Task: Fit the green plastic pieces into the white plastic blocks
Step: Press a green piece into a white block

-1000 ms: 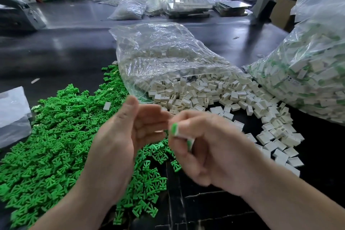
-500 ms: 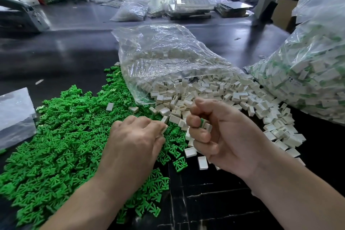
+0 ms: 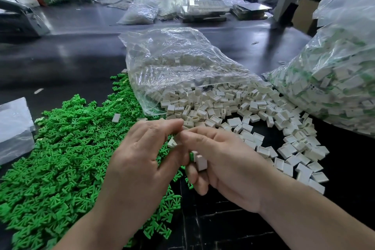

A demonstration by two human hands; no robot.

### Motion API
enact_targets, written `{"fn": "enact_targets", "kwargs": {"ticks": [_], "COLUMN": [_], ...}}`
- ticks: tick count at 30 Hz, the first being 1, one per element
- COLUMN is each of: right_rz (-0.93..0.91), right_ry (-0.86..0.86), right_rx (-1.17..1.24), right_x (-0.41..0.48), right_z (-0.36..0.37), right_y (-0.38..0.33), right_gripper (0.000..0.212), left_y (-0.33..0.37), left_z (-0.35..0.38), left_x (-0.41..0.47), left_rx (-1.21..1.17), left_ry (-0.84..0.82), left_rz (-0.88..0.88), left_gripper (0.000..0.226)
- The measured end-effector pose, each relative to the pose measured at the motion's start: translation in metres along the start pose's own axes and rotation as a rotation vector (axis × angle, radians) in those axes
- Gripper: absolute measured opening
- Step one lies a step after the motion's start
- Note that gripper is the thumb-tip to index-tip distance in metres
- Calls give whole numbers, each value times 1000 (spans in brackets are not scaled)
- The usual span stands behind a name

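A broad heap of green plastic pieces (image 3: 60,148) covers the left of the dark table. White plastic blocks (image 3: 243,111) spill from a clear bag (image 3: 172,67) in the middle. My left hand (image 3: 142,158) and my right hand (image 3: 219,164) meet above the heap's right edge. Between the fingertips of both hands sits one white block (image 3: 172,142). My right hand also grips two or three white blocks (image 3: 199,161) in its curled lower fingers, one showing a green edge. Whether my left hand holds a green piece is hidden.
A large clear bag (image 3: 334,79) of white blocks with green parts inside lies at the right. A flat clear bag (image 3: 14,128) lies at the left edge. More bags, trays and a machine stand along the far side of the table (image 3: 71,57).
My hands were apart, each down at its own pile. They have since come together at the centre, with a white block between the fingertips.
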State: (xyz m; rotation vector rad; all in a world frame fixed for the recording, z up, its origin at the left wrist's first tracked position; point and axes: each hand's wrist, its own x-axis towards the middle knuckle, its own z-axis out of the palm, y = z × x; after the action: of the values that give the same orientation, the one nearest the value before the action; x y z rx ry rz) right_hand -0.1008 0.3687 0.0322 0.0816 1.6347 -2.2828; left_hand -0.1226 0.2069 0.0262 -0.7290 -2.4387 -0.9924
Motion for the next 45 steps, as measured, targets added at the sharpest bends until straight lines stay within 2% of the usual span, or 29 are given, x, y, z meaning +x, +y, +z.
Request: {"fn": "enact_targets", "kwargs": {"ticks": [5,10,13,23,29,34,38,45], "right_rz": [-32,-34,-36,-89,-184,-147,-125,-91], "right_ry": [-15,-16,-36,-66,-75,-66,3,-62], "right_rx": [35,56,68,105,-1,-50,-138,-4], "right_x": [0,1,0,0,-2,-3,-4,-7], "right_z": [2,0,0,-3,-3,-3,-3,-2], "right_y": [0,0,1,1,1,-1,-2,-6], "right_gripper": [24,26,28,10,15,13,12,9], "left_y": [5,3,2,-8,-7,-11,-14,-10], "left_z": [0,-3,-3,-4,-10,-11,-9,-4], "left_x": [-2,-3,-3,0,1,1,1,-1], "left_rx": [-100,-324,-387,-752,-827,-839,-947,-1129], "left_ry": [-11,-3,0,45,33,5,-42,-84], "left_rz": [-38,-130,-163,-349,-376,-409,-487,-554], "left_gripper": [43,29,30,25,29,21,30,29]}}
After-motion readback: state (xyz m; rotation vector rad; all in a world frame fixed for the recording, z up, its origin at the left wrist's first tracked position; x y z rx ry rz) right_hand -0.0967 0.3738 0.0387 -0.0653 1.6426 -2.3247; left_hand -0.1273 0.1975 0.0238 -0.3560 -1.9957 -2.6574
